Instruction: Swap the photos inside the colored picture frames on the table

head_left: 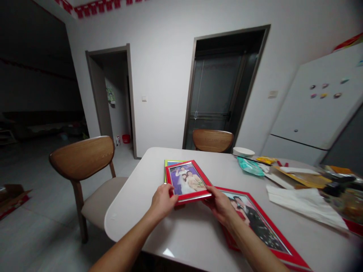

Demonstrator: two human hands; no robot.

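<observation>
Both my hands grip a small red picture frame (187,180) with a photo of several people in it, tilted a little above the table. My left hand (163,198) is closed on its lower left corner. At the lower right corner, my right hand (219,204) pinches the frame's edge. Behind it, a green-edged frame (166,170) shows partly; the red frame hides the rest. A larger red picture frame (263,223) with a photo of a couple lies on the table to the right, partly under my right forearm.
The white table (133,204) has a rounded left corner. To its right lie a white bowl (243,152), a teal packet (251,167), white paper (304,202) and assorted clutter. Wooden chairs stand at the left (83,156) and far side (212,140). A fridge (309,113) stands at right.
</observation>
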